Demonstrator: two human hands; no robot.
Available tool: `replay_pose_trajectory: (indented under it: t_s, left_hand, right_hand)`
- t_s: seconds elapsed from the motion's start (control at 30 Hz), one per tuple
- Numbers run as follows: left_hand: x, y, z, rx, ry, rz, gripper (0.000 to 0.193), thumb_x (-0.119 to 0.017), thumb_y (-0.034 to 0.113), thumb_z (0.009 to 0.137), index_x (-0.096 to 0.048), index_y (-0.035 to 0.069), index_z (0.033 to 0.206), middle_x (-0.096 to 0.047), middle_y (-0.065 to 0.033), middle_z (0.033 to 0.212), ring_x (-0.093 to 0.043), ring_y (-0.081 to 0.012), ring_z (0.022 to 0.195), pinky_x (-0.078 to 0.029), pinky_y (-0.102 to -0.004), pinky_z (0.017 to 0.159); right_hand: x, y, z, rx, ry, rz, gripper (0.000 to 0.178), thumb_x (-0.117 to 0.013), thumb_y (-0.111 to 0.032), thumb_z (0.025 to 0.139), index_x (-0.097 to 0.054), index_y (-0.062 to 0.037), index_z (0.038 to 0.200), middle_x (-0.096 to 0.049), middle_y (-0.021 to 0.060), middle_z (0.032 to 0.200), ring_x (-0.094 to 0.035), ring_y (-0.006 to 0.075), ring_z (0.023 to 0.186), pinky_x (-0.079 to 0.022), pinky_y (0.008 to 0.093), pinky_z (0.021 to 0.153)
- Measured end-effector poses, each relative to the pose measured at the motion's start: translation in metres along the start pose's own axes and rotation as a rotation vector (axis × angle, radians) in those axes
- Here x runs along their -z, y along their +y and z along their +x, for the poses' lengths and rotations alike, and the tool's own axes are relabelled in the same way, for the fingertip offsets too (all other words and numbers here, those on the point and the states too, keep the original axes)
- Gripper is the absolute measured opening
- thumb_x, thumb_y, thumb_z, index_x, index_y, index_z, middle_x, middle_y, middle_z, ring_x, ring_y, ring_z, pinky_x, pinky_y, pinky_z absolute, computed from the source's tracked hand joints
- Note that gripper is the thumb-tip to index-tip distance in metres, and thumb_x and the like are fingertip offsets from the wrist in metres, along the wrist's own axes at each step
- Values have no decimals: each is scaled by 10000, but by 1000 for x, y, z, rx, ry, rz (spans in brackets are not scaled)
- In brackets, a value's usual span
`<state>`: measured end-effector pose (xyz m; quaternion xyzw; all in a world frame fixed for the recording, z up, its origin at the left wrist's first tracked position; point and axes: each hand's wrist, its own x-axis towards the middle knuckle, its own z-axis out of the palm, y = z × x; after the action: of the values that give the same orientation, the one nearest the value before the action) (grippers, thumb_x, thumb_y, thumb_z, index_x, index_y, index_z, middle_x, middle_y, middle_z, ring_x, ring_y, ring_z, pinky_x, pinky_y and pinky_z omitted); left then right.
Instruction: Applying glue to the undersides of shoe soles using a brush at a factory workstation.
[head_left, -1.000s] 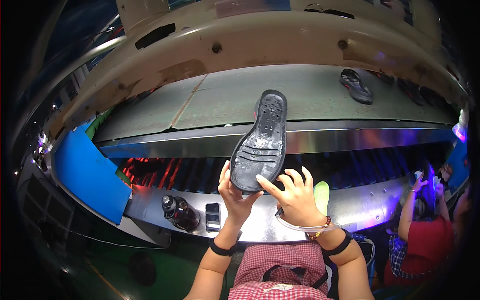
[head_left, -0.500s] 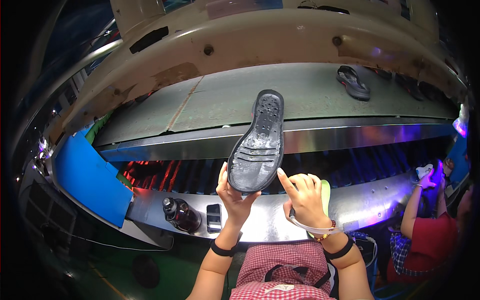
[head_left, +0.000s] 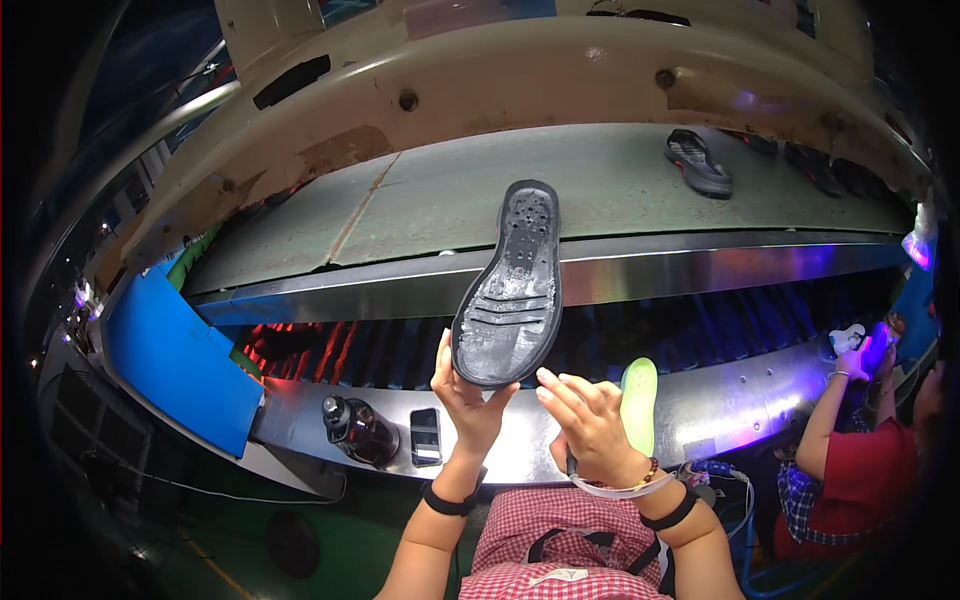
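Hands: left hand [head_left: 470, 418] gripping black rubbery shoe sole [head_left: 512, 290] by broad end, right hand [head_left: 597, 432] half-curled nearby, grip cannot be told | Room: sole raised over dark slatted channel [head_left: 690, 335]; silver metal tabletop [head_left: 715, 410] bare just right of flat lime-green insole [head_left: 639, 405] | Leftward: dark rounded bottle [head_left: 362, 438], black rectangular object [head_left: 425, 438] | Sole: glossy, grooved, partly perforated

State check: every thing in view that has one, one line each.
Left hand: closed on the wide end of the black sole
Black sole: held up, rimmed face showing
Right hand: partly curled, off the sole
Green insole: lying on the metal ledge
Bottle: upright, cap on
Slotted black case: lying flat, contents unclear
Far sole: lying loose
Lamp: lit
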<state>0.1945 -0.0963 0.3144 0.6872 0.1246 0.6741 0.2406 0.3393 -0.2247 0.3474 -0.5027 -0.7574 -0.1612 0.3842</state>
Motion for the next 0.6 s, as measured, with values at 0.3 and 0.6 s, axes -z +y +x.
replay_pose_trajectory:
  t_s: [0.3,0.6]
  left_hand:
    - [-11,11,-2,-57,-5,25,949,-826,-5,668,-194,123,1364,-128,-231,1498,-353,-341,1337,-421,-436,1053]
    - [-12,4,-14,-141,-53,71,931,-849,88,674,-207,116,1347,-140,-259,1483,-410,-346,1293,-456,-423,1023]
  right_hand:
    - [-1,-4,-3,-14,-81,-17,723,-640,-91,623,-489,-85,1330,-451,43,1444,-409,192,1258,-261,384,960]
    - [-7,5,-6,-45,-63,89,827,-640,-12,575,-410,-13,1369,-428,108,1442,-413,269,1279,-276,420,969]
